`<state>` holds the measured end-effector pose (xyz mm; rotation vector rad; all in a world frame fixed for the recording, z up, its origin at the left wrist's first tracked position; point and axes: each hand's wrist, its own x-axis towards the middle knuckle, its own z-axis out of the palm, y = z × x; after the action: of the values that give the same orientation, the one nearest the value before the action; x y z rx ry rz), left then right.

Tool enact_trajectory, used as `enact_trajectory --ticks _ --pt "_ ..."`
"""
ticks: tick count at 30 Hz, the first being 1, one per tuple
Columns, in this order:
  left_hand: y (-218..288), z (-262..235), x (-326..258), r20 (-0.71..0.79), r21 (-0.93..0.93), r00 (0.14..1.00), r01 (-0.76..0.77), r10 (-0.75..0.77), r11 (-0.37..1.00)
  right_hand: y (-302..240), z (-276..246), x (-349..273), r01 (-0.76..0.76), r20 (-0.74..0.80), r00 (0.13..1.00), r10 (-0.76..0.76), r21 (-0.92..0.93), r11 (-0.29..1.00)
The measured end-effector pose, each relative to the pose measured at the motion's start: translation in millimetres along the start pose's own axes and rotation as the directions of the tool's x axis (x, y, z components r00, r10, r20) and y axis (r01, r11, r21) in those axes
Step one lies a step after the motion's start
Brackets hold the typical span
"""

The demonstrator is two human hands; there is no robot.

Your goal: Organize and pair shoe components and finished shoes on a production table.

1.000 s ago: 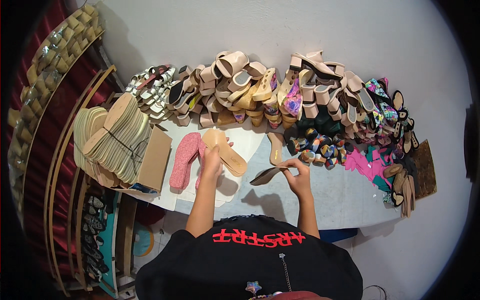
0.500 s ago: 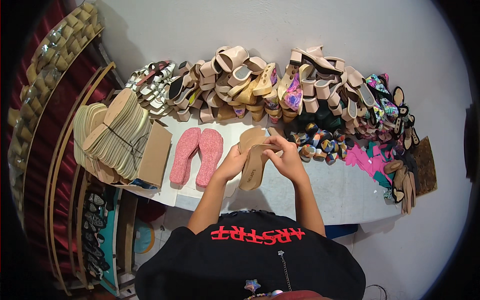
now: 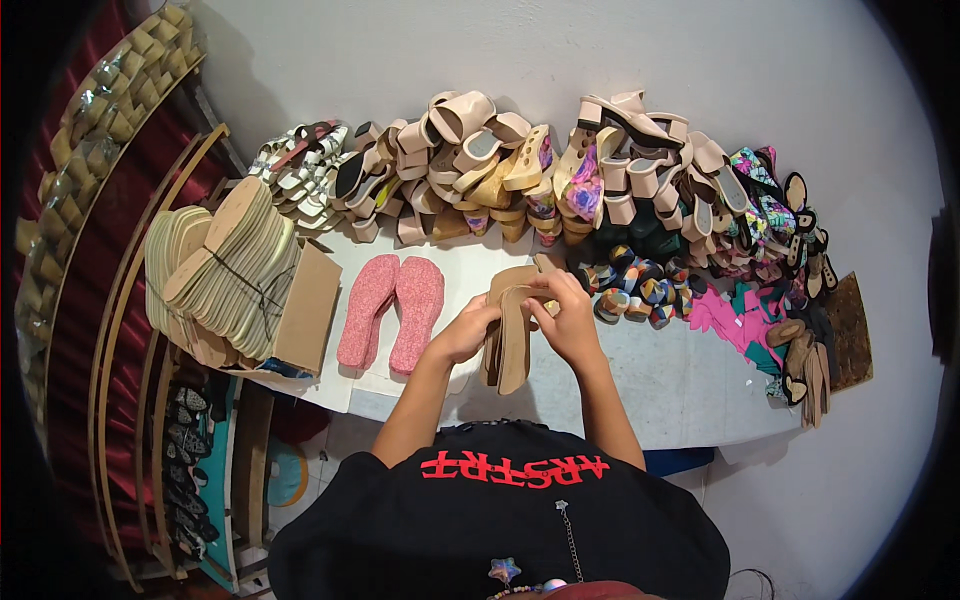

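Note:
Both my hands hold a pair of tan sandal soles [image 3: 511, 335] pressed together on edge over the white table [image 3: 680, 380]. My left hand [image 3: 462, 333] grips their left side near the middle. My right hand [image 3: 566, 318] closes over their upper right part, fingers curled on the top edge. A pair of pink textured soles [image 3: 393, 308] lies flat on the table just left of my left hand.
A long heap of beige and patterned sandals [image 3: 520, 170] lines the table's far edge. Bundled tan insoles [image 3: 225, 270] lean on a cardboard box [image 3: 310, 310] at the left. Colourful straps [image 3: 640, 285] and pink cut pieces [image 3: 725, 315] lie at the right. Shelving stands at the far left.
My left hand left the pink and tan soles and took up a tan sole; both hands brought the two tan soles together in front of me.

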<state>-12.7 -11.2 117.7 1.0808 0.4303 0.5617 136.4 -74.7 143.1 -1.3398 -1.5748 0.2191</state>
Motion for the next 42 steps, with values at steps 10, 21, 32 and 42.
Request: enact_trajectory --ticks 10,21,32,42 --pt "-1.7 0.7 2.4 -0.041 -0.058 0.998 0.043 -0.046 0.997 8.6 5.0 -3.0 -0.031 -0.036 0.999 0.032 0.009 0.999" --pt "-14.9 -11.3 7.0 -0.099 -0.248 0.993 0.035 -0.061 0.968 4.7 10.9 -3.3 -0.056 -0.093 0.994 0.055 -0.004 0.998" --pt "-11.3 -6.0 5.7 -0.095 -0.086 0.993 0.062 -0.07 0.994 6.2 10.7 -5.8 -0.106 -0.086 0.99 0.107 0.023 0.994" --pt "-22.0 -25.3 14.1 -0.185 -0.077 0.98 -0.085 0.07 0.993 6.2 -19.7 -16.5 -0.216 0.178 0.969 0.173 0.265 0.94"
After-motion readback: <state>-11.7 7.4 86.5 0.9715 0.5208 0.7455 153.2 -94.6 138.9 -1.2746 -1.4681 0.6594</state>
